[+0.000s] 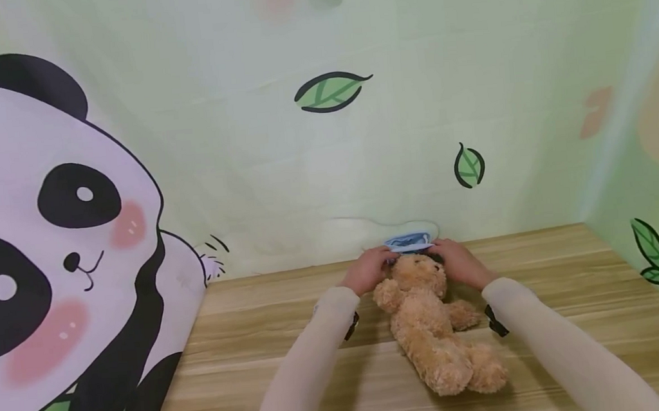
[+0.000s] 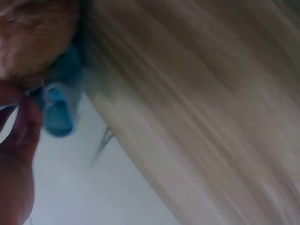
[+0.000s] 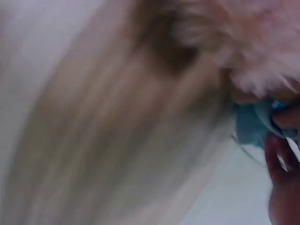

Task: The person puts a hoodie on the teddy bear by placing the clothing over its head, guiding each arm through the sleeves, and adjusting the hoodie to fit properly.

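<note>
On its back on the wooden table lies a tan plush teddy bear [image 1: 422, 317], its head toward the wall and its legs toward me. A blue cloth piece [image 1: 410, 243] with a pale rim is at the top of its head; whether it is a hat or another garment I cannot tell. My left hand [image 1: 368, 270] pinches the cloth's left side, beside the bear's head. Opposite it, my right hand [image 1: 462, 263] pinches the right side. The left wrist view shows the blue cloth [image 2: 60, 117] by the thumb; the right wrist view shows the cloth [image 3: 251, 124] between fingertips, blurred.
The wood-grain table [image 1: 259, 340] ends at a pale green wall sheet [image 1: 233, 161] right behind the bear's head. A large printed panda [image 1: 66, 252] covers the sheet on the left, and a printed green stalk stands on the right.
</note>
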Demonstrator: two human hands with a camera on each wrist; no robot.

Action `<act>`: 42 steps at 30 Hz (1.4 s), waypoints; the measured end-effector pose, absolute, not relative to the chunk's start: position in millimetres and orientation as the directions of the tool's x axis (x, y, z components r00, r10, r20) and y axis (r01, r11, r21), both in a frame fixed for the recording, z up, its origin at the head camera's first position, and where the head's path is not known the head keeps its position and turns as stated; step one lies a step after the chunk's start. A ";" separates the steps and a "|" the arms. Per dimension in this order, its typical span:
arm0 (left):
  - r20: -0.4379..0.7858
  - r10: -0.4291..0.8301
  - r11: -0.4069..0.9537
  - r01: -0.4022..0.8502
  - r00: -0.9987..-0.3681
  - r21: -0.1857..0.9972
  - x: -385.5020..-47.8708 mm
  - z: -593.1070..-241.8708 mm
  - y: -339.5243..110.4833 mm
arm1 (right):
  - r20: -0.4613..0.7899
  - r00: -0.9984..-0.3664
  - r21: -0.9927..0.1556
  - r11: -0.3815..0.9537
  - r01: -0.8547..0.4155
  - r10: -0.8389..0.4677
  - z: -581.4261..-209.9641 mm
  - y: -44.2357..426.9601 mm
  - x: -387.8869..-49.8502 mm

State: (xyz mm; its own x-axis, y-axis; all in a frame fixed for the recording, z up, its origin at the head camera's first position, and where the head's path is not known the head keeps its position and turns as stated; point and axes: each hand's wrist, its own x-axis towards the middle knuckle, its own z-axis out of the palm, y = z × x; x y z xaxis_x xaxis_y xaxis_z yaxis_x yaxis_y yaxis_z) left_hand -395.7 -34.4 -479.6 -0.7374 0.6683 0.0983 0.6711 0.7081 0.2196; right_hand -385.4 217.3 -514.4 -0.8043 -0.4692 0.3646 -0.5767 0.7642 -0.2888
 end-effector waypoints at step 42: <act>-0.119 0.498 0.816 0.417 -0.859 0.400 -369.5 -460.0 -44.9 | 0.313 -0.827 -0.480 0.674 -0.562 -0.467 -486.5 195.2 -351.7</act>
State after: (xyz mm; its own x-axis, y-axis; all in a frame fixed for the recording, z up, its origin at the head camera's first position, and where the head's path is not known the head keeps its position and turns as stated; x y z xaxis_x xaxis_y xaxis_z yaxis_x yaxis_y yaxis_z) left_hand -369.5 -44.9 -460.0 -0.8591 0.4978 -0.1192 0.4175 0.8161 0.3996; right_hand -351.7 195.2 -486.5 -0.8272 -0.4668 0.3127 -0.5617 0.6735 -0.4805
